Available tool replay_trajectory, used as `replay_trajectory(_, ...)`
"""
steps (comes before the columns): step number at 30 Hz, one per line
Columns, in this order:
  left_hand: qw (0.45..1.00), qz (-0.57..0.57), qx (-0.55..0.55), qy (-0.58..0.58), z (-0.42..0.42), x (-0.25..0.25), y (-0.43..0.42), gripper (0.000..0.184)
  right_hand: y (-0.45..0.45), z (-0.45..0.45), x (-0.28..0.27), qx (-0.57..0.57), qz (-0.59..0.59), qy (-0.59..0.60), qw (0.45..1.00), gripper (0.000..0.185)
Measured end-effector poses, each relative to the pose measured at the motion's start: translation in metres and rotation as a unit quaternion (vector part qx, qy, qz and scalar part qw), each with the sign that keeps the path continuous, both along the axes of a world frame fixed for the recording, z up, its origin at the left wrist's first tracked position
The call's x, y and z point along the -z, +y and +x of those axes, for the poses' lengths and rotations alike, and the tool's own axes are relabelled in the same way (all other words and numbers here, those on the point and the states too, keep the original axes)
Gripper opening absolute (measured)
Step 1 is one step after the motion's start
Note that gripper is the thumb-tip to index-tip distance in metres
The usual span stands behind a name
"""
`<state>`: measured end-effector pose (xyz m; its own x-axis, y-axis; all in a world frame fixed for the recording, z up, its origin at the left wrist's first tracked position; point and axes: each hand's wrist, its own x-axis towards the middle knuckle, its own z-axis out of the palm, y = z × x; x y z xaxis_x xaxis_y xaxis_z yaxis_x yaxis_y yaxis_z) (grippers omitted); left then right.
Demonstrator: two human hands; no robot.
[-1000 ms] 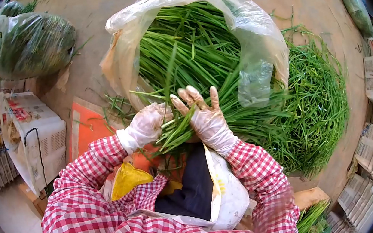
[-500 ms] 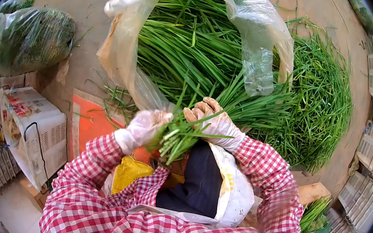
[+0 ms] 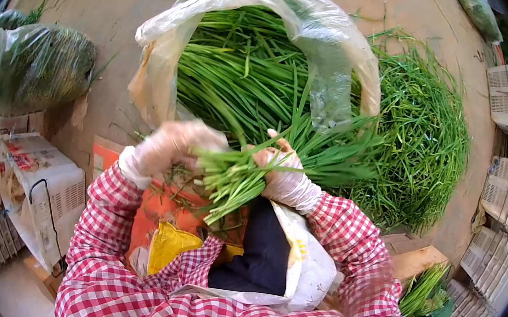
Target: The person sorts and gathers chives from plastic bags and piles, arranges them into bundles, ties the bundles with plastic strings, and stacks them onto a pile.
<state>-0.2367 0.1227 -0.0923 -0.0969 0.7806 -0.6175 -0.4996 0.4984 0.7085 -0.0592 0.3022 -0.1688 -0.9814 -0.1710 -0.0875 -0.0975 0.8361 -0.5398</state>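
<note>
Though blurred (grip uncertain), left fingers beside green stalks, right fingers around them; crate lettering illegible.

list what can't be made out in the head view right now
All in the head view:
Left hand: motion blur hides its exact finger positions.
Held bunch: partly covered by the right hand.
Plastic bag: base hidden by the greens inside.
Green bundle, bottom right: cut off by the bottom edge.
White crate: print too small to read.
</note>
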Motion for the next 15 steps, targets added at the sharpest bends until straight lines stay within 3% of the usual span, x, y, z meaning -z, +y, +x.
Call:
replay_trajectory(1,0.992,0.055,-0.089,-0.063,-0.009,0.006,0.003,0.048,0.011,0.001,-0.005,0.025,-0.024,-0.032,0.999,0.052)
replay_trajectory(2,0.980,0.068,-0.151,0.113,-0.009,0.024,0.003,0.048,0.016,0.000,-0.008,0.083,-0.038,0.202,0.975,0.045)
replay_trajectory(3,0.957,0.099,-0.141,0.232,-0.001,0.034,0.015,0.048,0.025,0.003,-0.020,0.182,-0.211,0.128,0.952,0.048)
replay_trajectory(4,0.920,0.128,-0.131,0.345,0.008,0.041,0.028,0.048,0.034,0.003,-0.037,0.233,-0.296,0.124,0.918,0.048)
replay_trajectory(5,0.796,0.109,-0.008,0.596,0.011,0.046,0.036,0.048,0.045,0.004,-0.059,0.261,-0.368,0.120,0.884,0.047)
replay_trajectory(6,0.689,0.030,0.081,0.719,0.025,0.046,0.049,0.050,0.055,0.006,-0.083,0.284,-0.419,0.139,0.851,0.047)
replay_trajectory(8,0.611,-0.007,0.134,0.780,0.045,0.084,0.071,0.058,0.075,0.022,-0.121,0.341,-0.466,0.219,0.786,0.046)
replay_trajectory(10,0.630,-0.061,0.179,0.753,0.048,0.124,0.085,0.061,0.097,0.051,-0.145,0.419,-0.448,0.344,0.711,0.041)
replay_trajectory(11,0.626,-0.052,0.166,0.760,0.048,0.138,0.085,0.061,0.103,0.066,-0.170,0.520,-0.430,0.354,0.648,0.039)
replay_trajectory(12,0.621,-0.040,0.152,0.768,0.046,0.148,0.084,0.061,0.108,0.083,-0.198,0.540,-0.448,0.373,0.607,0.033)
replay_trajectory(14,0.608,-0.065,0.175,0.772,0.046,0.152,0.086,0.062,0.153,0.151,-0.205,0.483,-0.375,0.425,0.667,0.025)
replay_trajectory(15,0.622,-0.079,0.194,0.754,0.043,0.146,0.089,0.062,0.162,0.158,-0.213,0.553,-0.248,0.449,0.656,0.028)
